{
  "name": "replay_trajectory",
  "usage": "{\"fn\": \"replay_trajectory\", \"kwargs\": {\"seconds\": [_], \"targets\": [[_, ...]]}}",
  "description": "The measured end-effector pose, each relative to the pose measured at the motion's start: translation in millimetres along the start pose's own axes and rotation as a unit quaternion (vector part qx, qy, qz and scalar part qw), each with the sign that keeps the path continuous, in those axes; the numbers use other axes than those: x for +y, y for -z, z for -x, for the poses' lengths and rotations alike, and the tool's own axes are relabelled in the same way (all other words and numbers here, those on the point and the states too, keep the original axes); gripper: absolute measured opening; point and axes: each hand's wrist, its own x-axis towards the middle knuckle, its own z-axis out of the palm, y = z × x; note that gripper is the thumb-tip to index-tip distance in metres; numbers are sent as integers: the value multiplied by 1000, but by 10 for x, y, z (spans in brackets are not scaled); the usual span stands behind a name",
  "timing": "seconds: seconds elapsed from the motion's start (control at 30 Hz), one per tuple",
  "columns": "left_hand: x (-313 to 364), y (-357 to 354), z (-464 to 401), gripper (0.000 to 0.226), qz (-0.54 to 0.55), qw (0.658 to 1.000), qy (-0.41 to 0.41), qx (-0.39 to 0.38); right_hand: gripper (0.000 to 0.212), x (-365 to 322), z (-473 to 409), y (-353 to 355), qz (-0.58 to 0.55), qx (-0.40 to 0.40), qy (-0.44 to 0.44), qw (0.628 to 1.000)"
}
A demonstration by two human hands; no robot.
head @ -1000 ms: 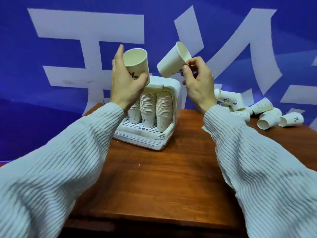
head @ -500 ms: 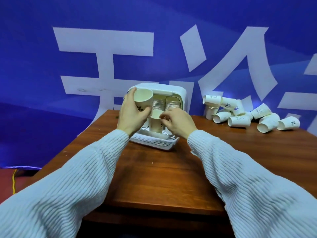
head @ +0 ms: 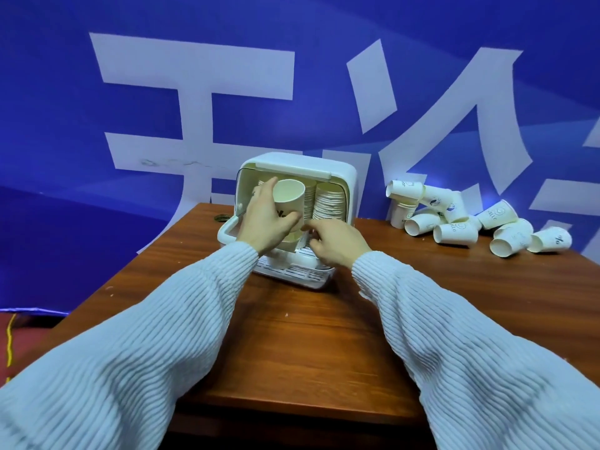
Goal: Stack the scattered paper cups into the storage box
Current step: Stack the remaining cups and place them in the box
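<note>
three stacks (head: pixel 329 203) already in box (head: pixel 344 172) at 12 o'clock. left hand (head: pixel 264 219) clamped round cup (head: pixel 289 203) at box mouth. right hand (head: pixel 336 243) curled low at box front; cannot tell what it holds. roughly ten loose cups (head: pixel 454 233) left, 2 o'clock on table (head: pixel 308 336).

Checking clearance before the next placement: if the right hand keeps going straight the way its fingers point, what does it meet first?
Probably the short cup stack low in the storage box; the right hand fingers point at it, seemingly touching already. Depth unclear.
</note>
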Motion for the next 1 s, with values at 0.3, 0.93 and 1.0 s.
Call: {"fn": "replay_trajectory", "kwargs": {"seconds": [0.3, 0.93, 1.0], "targets": [[-210, -206, -56, 75, -122, 990, 12, -72, 26, 177, 94, 8, -58, 20, -7, 998], [-321, -284, 223, 125, -333, 928, 42, -159, 36, 323, 412, -256, -75, 30, 95, 992], [-217, -393, 256, 123, -337, 929, 57, -145, 34, 427, 410, -232, -60, 33, 94, 993]]}}
